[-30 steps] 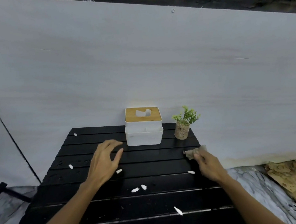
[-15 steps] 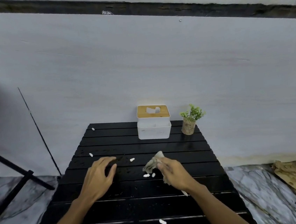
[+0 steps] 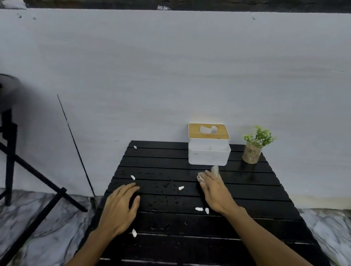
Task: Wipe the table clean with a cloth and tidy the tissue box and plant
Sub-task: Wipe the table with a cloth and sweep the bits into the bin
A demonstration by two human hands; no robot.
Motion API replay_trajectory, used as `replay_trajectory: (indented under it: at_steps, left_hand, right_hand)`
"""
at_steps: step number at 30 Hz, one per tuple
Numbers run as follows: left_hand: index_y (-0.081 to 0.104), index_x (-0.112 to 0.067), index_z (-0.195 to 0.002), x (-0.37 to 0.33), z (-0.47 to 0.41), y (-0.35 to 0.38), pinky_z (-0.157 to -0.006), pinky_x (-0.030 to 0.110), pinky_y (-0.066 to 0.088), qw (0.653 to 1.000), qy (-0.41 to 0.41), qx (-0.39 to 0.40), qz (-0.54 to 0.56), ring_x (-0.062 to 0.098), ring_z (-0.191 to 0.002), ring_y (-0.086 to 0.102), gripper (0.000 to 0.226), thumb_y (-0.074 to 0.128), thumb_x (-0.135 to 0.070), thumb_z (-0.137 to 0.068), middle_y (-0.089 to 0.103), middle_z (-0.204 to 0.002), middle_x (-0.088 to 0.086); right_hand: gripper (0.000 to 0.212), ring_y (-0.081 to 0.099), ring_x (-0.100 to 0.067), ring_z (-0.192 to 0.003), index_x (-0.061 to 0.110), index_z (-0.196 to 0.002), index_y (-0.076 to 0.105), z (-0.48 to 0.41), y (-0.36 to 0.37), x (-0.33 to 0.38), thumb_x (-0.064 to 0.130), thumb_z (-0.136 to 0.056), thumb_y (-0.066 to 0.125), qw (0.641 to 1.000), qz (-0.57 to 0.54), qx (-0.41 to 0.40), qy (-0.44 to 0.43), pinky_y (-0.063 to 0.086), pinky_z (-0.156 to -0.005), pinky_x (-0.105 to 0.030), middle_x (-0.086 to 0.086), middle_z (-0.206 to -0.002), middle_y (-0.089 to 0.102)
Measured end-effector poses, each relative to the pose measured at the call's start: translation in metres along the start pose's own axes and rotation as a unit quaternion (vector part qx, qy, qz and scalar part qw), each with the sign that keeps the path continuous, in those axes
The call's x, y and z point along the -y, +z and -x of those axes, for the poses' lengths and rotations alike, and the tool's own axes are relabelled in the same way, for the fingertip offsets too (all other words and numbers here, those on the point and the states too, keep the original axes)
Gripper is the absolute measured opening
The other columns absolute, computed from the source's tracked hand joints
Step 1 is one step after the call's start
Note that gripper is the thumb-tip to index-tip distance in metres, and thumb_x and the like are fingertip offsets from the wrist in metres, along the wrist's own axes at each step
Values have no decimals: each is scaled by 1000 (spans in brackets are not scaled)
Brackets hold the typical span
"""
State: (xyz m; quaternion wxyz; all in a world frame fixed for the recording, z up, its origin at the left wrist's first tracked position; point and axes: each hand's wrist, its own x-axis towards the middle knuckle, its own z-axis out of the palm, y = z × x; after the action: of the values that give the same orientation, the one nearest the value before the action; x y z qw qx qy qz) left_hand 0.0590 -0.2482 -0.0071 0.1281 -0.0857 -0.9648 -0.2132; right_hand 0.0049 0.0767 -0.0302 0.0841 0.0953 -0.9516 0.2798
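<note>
R hand (image 3: 216, 191) palm down mid-table, fingers curled over cloth (image 3: 214, 169), wad pressed to the slats; only a pale bit shows past the fingertips. Grip low & flat, prob. so the wipe drags w/ pressure. L hand (image 3: 120, 210) slack, holds nothing, lies flat on table (image 3: 252, 192) near left edge; judged a brace. Tissue box (image 3: 208, 148) upright at back by wall (image 3: 164, 79), tissue poking from wood lid; plant (image 3: 258, 143) near on its right, not touching. Both sit at rear, leaving front slats free for wiping. White scraps (image 3: 180, 188) scattered front & centre, droplets (image 3: 166, 201) between the hands. Est: wipe in hand, far from done; scraps may drop thru slat gaps or off edge. Box & plant not yet tidied
</note>
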Motion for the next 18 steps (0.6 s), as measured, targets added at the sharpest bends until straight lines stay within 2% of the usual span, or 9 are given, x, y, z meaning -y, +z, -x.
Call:
replay_trajectory:
  at_steps: [4,7,9,12,14,15,16,18]
  left_hand:
    - [56,-24,-131,8,0,-1,-109,36,31,1000,5,-3,-1,15,-131,42,59,24,-54,-92,51,-139,-6]
    - [54,-24,-132,14,0,-2,-108,34,31,1000,5,-6,3,14,-130,43,56,26,-53,-93,52,-137,-6]
    - [52,-25,-133,17,0,-3,-107,33,32,1000,6,-7,9,13,-129,43,54,27,-52,-94,52,-137,-6]
    - [50,-25,-134,20,-1,-5,-106,27,28,1000,8,-10,13,12,-128,42,52,28,-51,-95,51,-136,-6]
    - [50,-24,-134,22,-2,-6,-105,24,26,1000,6,-15,11,13,-127,43,52,28,-50,-95,52,-135,-5]
    - [49,-24,-135,24,-3,-6,-104,23,25,1000,5,-16,8,13,-127,43,52,28,-50,-95,52,-136,-5]
    - [49,-23,-135,25,-3,-6,-105,23,24,1000,3,-15,4,13,-128,42,52,28,-49,-95,51,-136,-4]
    - [47,-23,-137,27,-4,-4,-105,23,23,1000,-4,-15,-1,14,-129,41,54,27,-50,-95,50,-138,-3]
  right_hand:
    - [44,28,-18,-151,18,-148,47,-17,15,33,34,-109,36,992,-49,96,-64,27,-123,-39,-2,-157,43]
    - [39,43,-10,-142,28,-145,49,-5,5,54,37,-109,38,972,-86,170,-136,37,-118,-34,8,-152,50]
    - [32,57,-4,-128,29,-135,60,8,-9,60,32,-109,42,961,-140,186,-149,45,-109,-26,13,-137,63]
    - [27,69,-4,-97,30,-109,73,13,-32,57,34,-107,46,969,-203,103,-94,53,-85,-26,13,-102,74]
    - [26,67,-5,-73,32,-97,69,-2,-32,57,38,-106,45,979,-197,37,-49,54,-68,-29,6,-83,72]
    - [24,63,-4,-67,35,-93,64,-12,-28,60,36,-107,44,982,-187,15,-31,50,-62,-24,7,-78,68]
    - [23,61,-1,-67,37,-92,60,-23,-20,65,32,-108,44,986,-167,-1,-29,46,-62,-19,12,-78,65]
    - [23,58,0,-77,33,-92,58,-44,5,71,29,-108,42,991,-122,-3,-49,41,-68,-20,13,-87,60]
